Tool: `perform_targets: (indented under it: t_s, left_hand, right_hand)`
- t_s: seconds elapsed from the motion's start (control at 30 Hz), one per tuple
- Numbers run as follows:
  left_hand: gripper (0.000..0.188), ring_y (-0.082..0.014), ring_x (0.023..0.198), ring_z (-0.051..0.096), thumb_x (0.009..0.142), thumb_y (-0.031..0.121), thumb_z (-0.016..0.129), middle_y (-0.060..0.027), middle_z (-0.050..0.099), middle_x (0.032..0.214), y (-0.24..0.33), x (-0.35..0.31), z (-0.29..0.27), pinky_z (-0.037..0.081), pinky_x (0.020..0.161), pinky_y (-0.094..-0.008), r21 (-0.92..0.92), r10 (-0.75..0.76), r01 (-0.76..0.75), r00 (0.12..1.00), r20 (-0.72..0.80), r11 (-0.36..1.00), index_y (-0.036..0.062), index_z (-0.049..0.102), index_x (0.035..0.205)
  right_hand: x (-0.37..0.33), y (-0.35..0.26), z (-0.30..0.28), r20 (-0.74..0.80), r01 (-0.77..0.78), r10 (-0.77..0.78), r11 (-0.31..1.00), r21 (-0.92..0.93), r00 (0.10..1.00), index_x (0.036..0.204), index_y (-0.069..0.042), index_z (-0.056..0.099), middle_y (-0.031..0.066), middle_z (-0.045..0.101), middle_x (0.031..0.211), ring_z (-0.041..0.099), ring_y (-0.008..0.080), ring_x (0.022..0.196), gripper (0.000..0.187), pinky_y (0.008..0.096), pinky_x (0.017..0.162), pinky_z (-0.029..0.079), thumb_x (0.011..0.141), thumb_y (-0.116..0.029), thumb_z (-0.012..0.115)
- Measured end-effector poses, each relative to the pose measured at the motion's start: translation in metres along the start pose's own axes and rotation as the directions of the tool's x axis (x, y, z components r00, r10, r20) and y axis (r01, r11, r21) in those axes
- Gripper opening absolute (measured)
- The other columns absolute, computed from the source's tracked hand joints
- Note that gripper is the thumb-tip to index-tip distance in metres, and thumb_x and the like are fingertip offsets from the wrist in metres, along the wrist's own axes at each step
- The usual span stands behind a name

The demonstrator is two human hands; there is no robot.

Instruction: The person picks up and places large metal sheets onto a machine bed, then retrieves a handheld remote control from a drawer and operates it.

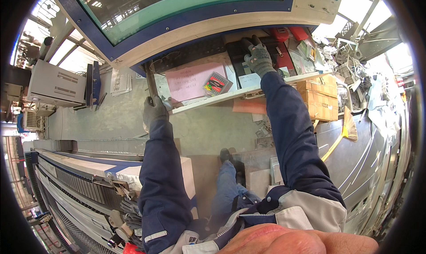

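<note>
A pulled-out drawer (204, 99) lies beneath a machine with a blue-framed window. My left hand (156, 111), in a dark grey glove, is curled round the drawer's front left corner. Inside the drawer, my right hand (259, 59), in a grey glove, reaches over a black flat item (236, 54) with its fingers apart. It appears to hold nothing; whether its fingertips touch anything is hard to tell. A pink handwritten sheet (182, 82) lies at the drawer's left, with a clear plastic case (217, 84) on it. To the right of my right hand are a dark red folder (284, 59) and red objects (280, 34).
The machine's blue-framed window (177, 19) overhangs the drawer. A cardboard box (320, 96) stands at the drawer's right, near a yellow broom (348, 129). Scrap is heaped farther right. A long slatted machine bed (80, 183) runs along the lower left.
</note>
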State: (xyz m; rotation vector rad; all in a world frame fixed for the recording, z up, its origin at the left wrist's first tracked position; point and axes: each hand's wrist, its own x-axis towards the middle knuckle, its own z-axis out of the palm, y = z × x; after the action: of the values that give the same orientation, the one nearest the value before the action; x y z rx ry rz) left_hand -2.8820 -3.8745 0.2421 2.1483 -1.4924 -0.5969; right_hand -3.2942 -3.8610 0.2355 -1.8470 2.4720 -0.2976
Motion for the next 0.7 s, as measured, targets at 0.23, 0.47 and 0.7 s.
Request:
perform_targets:
  t_s: [0.23, 0.47, 0.7]
  left_hand:
    - [0.06, -0.036, 0.118, 0.06, 0.093, 0.048, 0.052, -0.0212, 0.064, 0.125, 0.0028, -0.0019, -0.0021, 0.046, 0.099, -0.0427, -0.012, -0.013, 0.013, 1.0, -0.009, 1.0, 0.0034, 0.057, 0.133]
    - [0.06, -0.0361, 0.117, 0.061, 0.093, 0.048, 0.052, -0.0211, 0.065, 0.125, 0.0011, -0.0003, 0.0002, 0.047, 0.098, -0.0427, 0.012, 0.002, -0.002, 1.0, -0.011, 1.0, 0.0031, 0.058, 0.132]
    - [0.059, -0.0367, 0.115, 0.062, 0.093, 0.049, 0.052, -0.0216, 0.065, 0.122, 0.0034, -0.0023, -0.0016, 0.047, 0.096, -0.0434, 0.008, -0.006, 0.006, 1.0, -0.014, 1.0, 0.004, 0.06, 0.13]
  right_hand:
    - [-0.0005, -0.0011, -0.0018, -0.003, 0.001, -0.001, 1.0, -0.01, 1.0, 0.144, -0.025, 0.049, 0.0211, 0.034, 0.153, 0.045, 0.0417, 0.13, 0.066, 0.0456, 0.109, 0.041, 0.079, -0.023, 0.062]
    - [0.0009, -0.0005, -0.0019, 0.029, -0.004, 0.003, 1.0, 0.007, 1.0, 0.142, -0.024, 0.051, 0.0212, 0.035, 0.152, 0.046, 0.0418, 0.129, 0.065, 0.0449, 0.109, 0.042, 0.079, -0.023, 0.062]
    - [0.0019, 0.0002, -0.0006, 0.016, 0.005, -0.004, 1.0, -0.018, 1.0, 0.142, -0.021, 0.052, 0.0213, 0.035, 0.152, 0.044, 0.0409, 0.131, 0.064, 0.0444, 0.109, 0.041, 0.079, -0.023, 0.062]
